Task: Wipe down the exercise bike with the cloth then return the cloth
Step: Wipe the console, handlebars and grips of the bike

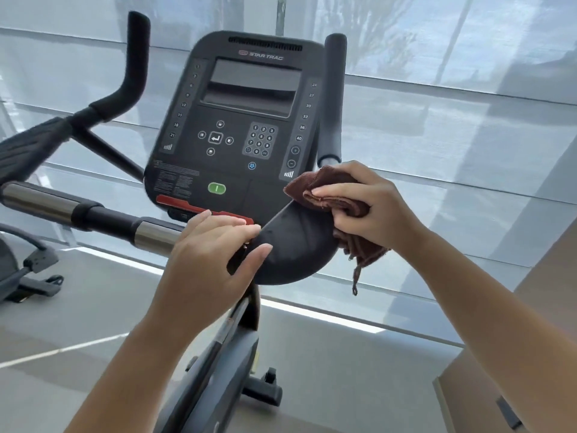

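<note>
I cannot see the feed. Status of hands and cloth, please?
Right hand presses brown cloth on bike's curved pad. Left hand steadies pad, empty. Nothing obstructing.

Head view, close, downward over bike console [237, 120]

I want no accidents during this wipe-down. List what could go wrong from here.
1. The right hand rubs the brown cloth just below the console; it may press the keys.
2. The cloth's dangling cord could snag.
3. The left hand rests by the red tab and might knock it.
</note>
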A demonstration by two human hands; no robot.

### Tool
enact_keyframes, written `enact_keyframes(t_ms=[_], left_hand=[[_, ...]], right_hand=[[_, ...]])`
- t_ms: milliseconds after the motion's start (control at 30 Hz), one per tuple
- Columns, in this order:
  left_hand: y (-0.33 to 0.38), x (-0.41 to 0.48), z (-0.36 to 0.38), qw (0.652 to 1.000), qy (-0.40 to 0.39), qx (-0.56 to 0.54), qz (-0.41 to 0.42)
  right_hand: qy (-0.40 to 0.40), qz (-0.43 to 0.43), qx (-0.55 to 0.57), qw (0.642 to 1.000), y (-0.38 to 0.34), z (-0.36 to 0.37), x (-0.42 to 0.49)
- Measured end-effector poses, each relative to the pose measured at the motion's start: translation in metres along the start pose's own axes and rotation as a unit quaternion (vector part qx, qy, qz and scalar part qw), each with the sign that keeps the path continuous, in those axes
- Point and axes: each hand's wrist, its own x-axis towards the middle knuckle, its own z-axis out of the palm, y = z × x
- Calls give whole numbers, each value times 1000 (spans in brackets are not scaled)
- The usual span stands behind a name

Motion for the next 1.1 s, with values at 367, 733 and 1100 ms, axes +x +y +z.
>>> enact_keyframes(t_ms=[367, 733, 1100], left_hand=[[25, 95, 50, 982, -162, -72, -69], [17, 107, 61, 930, -185, -261, -179], [11, 106, 60, 902, -185, -333, -203]], right_hand=[[165, 74, 136, 974, 88, -11, 23], [139, 146, 135, 970, 107, 13, 77], [208, 133, 100, 964, 113, -7, 131]])
